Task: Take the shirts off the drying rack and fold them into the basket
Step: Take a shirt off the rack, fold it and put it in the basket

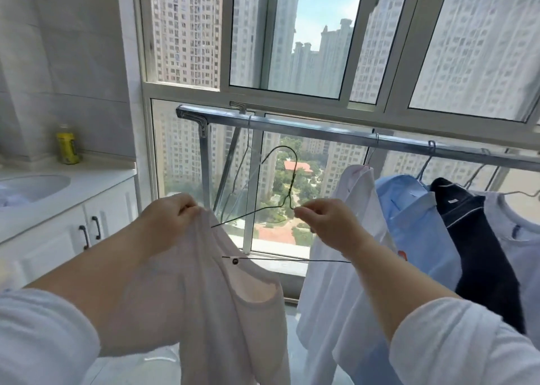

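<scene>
Left hand [172,215] pinches shoulder of pale pink shirt [222,291], off rack rail [350,134]. Right hand [324,224] pinches wire hanger [287,180] at neck. Tip: hold fabric firm, slide hanger out rightward, avoid snagging neckline. Basket not in view.

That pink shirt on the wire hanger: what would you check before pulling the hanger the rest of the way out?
1. Left hand grips the pink shirt: ok.
2. Right hand pinches the wire hanger: ok.
3. Hanger hook off the drying rack: ok.
4. Hanger out of the shirt: not ok, one end still inside.
5. Basket ready: cannot tell, not in view.
</scene>
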